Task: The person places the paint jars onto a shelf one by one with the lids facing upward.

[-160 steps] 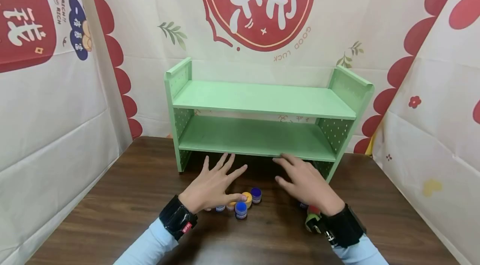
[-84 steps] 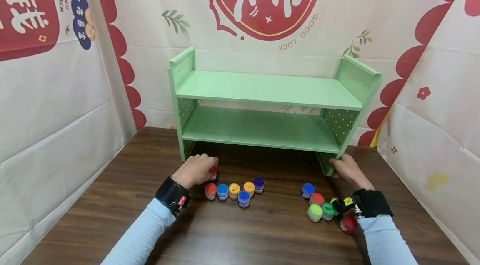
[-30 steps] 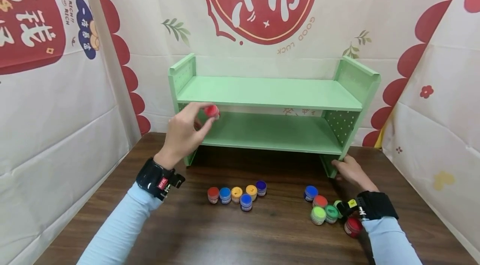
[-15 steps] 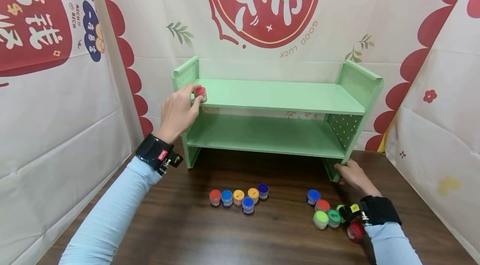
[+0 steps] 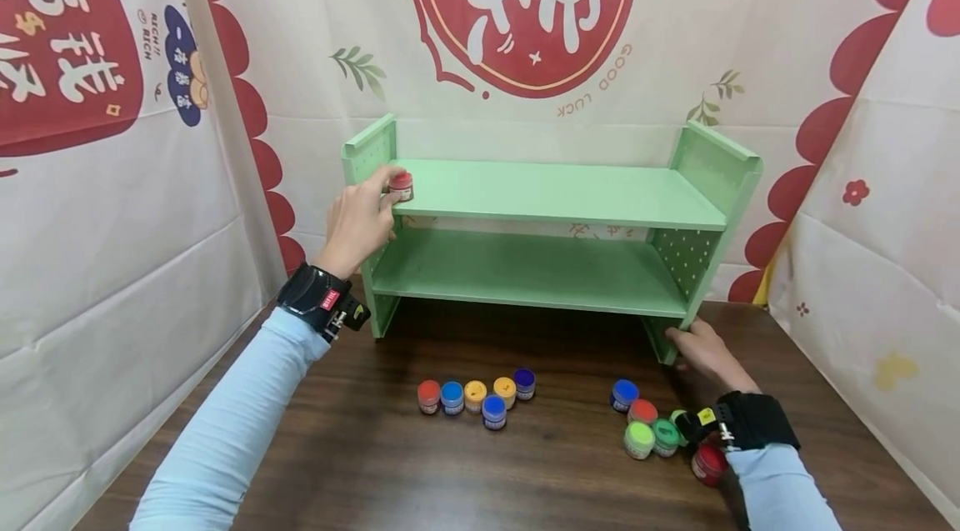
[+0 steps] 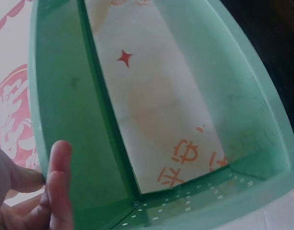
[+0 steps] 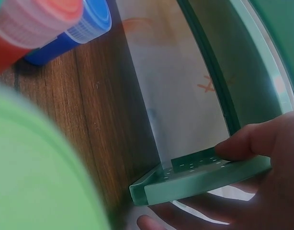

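Observation:
In the head view, my left hand [image 5: 358, 222] pinches a small paint jar with a red lid [image 5: 402, 187] between thumb and fingertips. The jar is upright at the left end of the top board of a light green two-tier shelf [image 5: 555, 191]. From the left wrist view the jar is hidden; some fingers [image 6: 61, 187] show below the top board. My right hand [image 5: 708, 356] grips the lower front of the shelf's right side panel [image 7: 209, 177], its thumb on the inner face and its fingers behind the outer face.
On the brown table [image 5: 420, 481], several lidded jars stand left of centre, among them an orange-red one [image 5: 429, 396] and a blue one [image 5: 494, 412]. Another cluster, with a light green jar [image 5: 639, 439], sits by my right wrist. Printed cloth [image 5: 525, 135] hangs behind the shelf.
Both hands were spread open over the table. My right hand took hold of the side panel. My left hand picked up the red-lidded jar and raised it to the top board's left end.

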Motion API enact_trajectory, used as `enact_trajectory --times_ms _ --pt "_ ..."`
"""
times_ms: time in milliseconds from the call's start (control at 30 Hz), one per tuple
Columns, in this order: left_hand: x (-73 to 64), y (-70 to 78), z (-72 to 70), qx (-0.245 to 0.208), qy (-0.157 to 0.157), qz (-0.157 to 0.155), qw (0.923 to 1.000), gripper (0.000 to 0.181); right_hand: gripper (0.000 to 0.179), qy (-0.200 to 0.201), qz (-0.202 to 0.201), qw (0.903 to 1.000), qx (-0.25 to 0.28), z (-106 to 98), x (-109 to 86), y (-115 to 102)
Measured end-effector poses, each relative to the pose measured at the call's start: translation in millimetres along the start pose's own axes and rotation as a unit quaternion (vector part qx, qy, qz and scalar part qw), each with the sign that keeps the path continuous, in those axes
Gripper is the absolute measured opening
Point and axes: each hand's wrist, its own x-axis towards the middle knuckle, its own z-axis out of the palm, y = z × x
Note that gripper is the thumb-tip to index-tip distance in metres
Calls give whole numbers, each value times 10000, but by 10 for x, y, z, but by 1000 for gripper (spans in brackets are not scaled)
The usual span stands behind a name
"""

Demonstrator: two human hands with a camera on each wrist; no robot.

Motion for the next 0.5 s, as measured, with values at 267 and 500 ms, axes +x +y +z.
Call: enact_trajectory --times_ms 267,500 --pt "-40 24 14 -244 -109 -200 9994 43 48 38 -17 10000 14 6 -5 41" --pt "-321 7 239 -550 929 -171 9940 51 52 -2 21 10000 38 -1 5 25"
